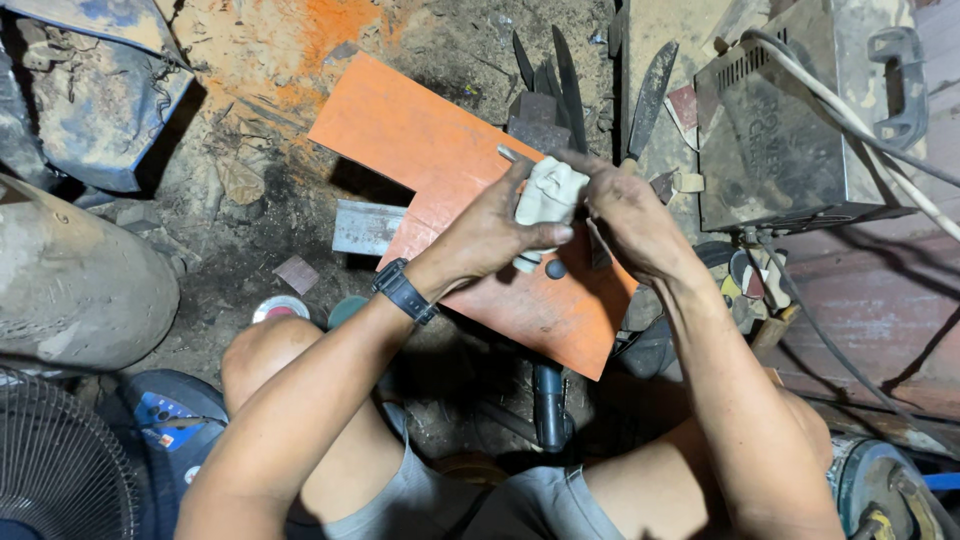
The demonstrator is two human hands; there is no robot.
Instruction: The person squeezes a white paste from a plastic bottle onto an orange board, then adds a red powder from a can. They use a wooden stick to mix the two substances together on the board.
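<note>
Item: white rag (548,200) pinched w/ thin rod (512,156) by left hand (493,232) & right hand (622,212), fingers closed; risk: rod slips, drops onto orange board (440,150) nr blades (560,75).

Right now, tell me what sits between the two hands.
In the head view, a crumpled white cloth sits between the left hand and right hand; both grip it above the orange board.

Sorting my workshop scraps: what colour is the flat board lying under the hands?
Orange, with dusty smudges. The board shows best in the head view, the only one.
</note>
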